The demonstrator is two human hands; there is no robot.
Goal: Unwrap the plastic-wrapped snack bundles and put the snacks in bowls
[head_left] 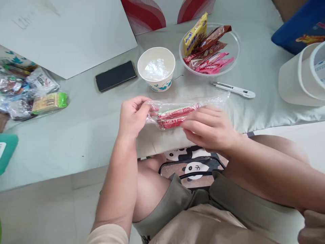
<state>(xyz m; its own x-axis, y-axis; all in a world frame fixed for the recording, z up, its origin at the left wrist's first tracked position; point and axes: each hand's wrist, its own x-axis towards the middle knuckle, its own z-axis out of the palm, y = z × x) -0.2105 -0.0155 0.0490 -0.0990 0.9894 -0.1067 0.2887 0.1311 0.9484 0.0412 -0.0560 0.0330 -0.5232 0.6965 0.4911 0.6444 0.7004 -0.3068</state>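
Note:
Near the table's front edge, a clear plastic bag is stretched between my hands. Inside it lie long red bars with pale green edges, side by side. My left hand pinches the bag's left end between thumb and fingers. My right hand, slightly blurred, is closed over the right part of the bag, its fingers curled against the red bars and partly hiding them. Just beyond stands a paper cup with crumpled clear plastic in it. A white box cutter lies beyond my right hand.
A clear bowl holds several snack packets. The black phone lies left of the cup, beside a large white board or box. Wrapped snacks are at far left. White tubs and a blue package are right.

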